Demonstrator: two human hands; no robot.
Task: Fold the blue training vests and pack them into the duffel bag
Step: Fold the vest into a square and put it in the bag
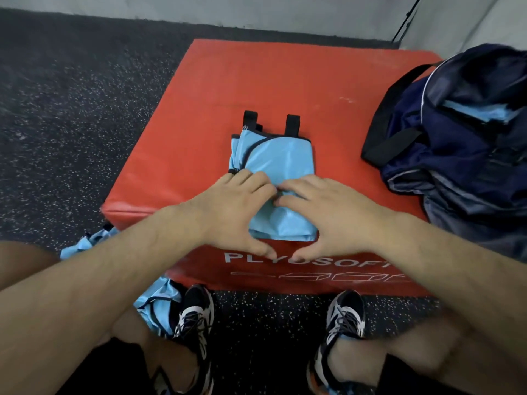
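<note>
At the far left we see dark speckled floor [71, 109] running up to a pale wall [256, 12]. Low on the left, beside our left knee, a loose heap of blue vests [154, 306] lies crumpled on the floor against the near left corner of the red box [285, 81]. Part of the heap is hidden by our left forearm. Our left shoe [196, 312] stands just right of the heap and touches it.

The red box fills the middle, and its near face carries white lettering [336, 263] that our thumbs partly cover. On top of the box, close to the near edge, lies the folded vest [282, 158], a narrow blue packet. Its 2 black straps [293, 124] point away from us.

Our left hand [236, 209] lies palm down on the near left part of the folded vest. The fingers are slightly bent on the cloth and the thumb is spread toward the box edge. It presses without closing round anything. Our right hand [333, 215] mirrors it on the near right part, palm down, with the fingers laid loosely across the cloth and the thumb spread. It is pressing too, not clasping. The fingertips of the 2 hands meet over the middle of the packet.

Below, our right shoe [346, 315] stands on the floor in front of the box.

At the right, the navy duffel bag [456, 155] sits on the right end of the box, apart from the folded vest. Its black handle [390, 143] loops toward the packet. Its top gapes, and a packed vest [479, 111] shows inside.
</note>
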